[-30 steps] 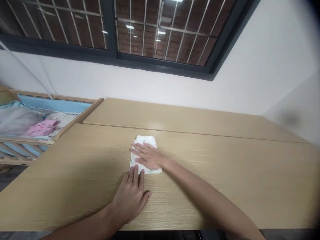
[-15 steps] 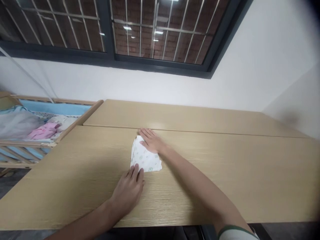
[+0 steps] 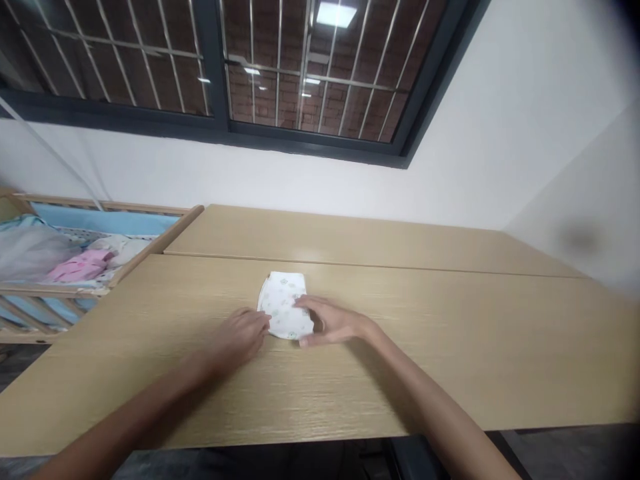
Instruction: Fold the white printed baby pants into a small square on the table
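Observation:
A small folded white cloth (image 3: 286, 303) with a faint print lies flat on the wooden tabletop (image 3: 440, 347). Its left side is rounded, and whether it is a garment cannot be made out. My left hand (image 3: 244, 337) has its fingers curled together at the cloth's lower left edge, gripping it there. On the opposite side, my right hand (image 3: 333, 321) reaches over the right edge, thumb and fingers spread apart. The fingertips touch the print, while the thumb is by the lower right corner.
A wooden crib (image 3: 165, 237) with blue lining stands against the table's left side. Inside it lie pink cloth (image 3: 80, 265) and pale bedding. Behind the table rises a white wall (image 3: 320, 180) with a dark-framed, barred window (image 3: 320, 137). A seam crosses the tabletop beyond the cloth.
My right hand has come from the cloth's top, where it lay flat, down to the right edge. My left hand has moved left and up and curled its fingers. The cloth's outline looks narrower.

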The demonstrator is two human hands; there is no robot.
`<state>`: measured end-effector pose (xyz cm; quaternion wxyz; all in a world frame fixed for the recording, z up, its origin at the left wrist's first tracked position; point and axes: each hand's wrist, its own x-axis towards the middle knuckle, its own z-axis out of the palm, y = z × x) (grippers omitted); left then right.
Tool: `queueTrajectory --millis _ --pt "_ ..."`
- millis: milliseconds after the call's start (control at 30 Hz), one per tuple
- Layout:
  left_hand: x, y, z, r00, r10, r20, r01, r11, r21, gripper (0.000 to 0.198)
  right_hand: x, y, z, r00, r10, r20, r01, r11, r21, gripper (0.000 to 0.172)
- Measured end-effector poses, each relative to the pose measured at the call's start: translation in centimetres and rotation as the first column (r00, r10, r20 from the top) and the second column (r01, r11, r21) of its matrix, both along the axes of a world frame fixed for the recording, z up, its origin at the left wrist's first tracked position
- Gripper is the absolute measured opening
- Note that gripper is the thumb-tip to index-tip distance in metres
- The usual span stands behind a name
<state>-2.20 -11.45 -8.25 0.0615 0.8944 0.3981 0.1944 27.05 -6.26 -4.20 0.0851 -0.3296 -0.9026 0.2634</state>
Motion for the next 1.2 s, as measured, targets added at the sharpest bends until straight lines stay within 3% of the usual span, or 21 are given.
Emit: queueTrajectory --millis 67,200,267,433,500,600,800,900,967,1067,1200 --pt "0.1 1.0 1.2 0.993 0.071 0.096 -0.053 0.981 -0.185 0.033 0.5 -0.6 -0.5 0.999 0.02 0.026 -0.019 1.0 -0.02 0.096" --pt "-0.3 3.2 2.8 0.928 0.194 0.319 -0.037 0.898 -0.437 0.037 -0.2 0.0 -1.4 0.993 -0.073 -0.091 0.075 0.997 0.022 0.045" --pt "-0.7 4.2 2.9 0.881 0.245 0.405 -0.003 0.859 -0.512 0.042 -0.8 0.8 -1.5 0.981 -0.136 -0.14 0.138 0.99 0.007 0.04" --pt "-1.3 5.9 1.7 0.82 0.29 0.494 0.105 0.771 -0.628 0.071 -1.6 3.0 -2.0 0.938 -0.273 -0.212 0.285 0.958 0.028 0.047" --pt "-0.8 6.8 1.1 0.801 0.3 0.518 0.084 0.801 -0.593 0.068 -1.8 3.7 -2.4 0.92 -0.317 -0.231 0.335 0.941 0.042 0.047" --pt "0.4 8.5 0.3 0.783 0.355 0.511 -0.059 0.86 -0.507 0.063 -2.2 4.6 -3.2 0.874 -0.406 -0.266 0.434 0.899 0.054 0.042" --pt "1.9 10.3 -1.3 0.792 0.443 0.42 -0.313 0.885 -0.344 0.061 -3.1 6.2 -5.2 0.763 -0.54 -0.355 0.603 0.793 0.091 0.024" --pt "2.3 10.0 -1.9 0.804 0.459 0.377 -0.386 0.886 -0.256 0.051 -3.6 6.0 -5.8 0.689 -0.618 -0.38 0.682 0.729 0.051 0.034" --pt "2.7 9.6 -2.0 0.806 0.46 0.372 -0.42 0.888 -0.189 0.05 -3.9 5.4 -5.6 0.666 -0.609 -0.431 0.709 0.696 0.112 0.045" --pt "3.7 9.0 -2.1 0.849 0.37 0.377 -0.386 0.922 -0.035 0.055 -4.5 4.3 -4.7 0.773 -0.45 -0.446 0.61 0.72 0.331 0.053" --pt "5.0 8.6 -2.9 0.964 0.143 0.225 -0.175 0.976 0.132 0.066 -5.5 3.6 -4.1 0.935 -0.264 -0.235 0.347 0.816 0.463 0.059"
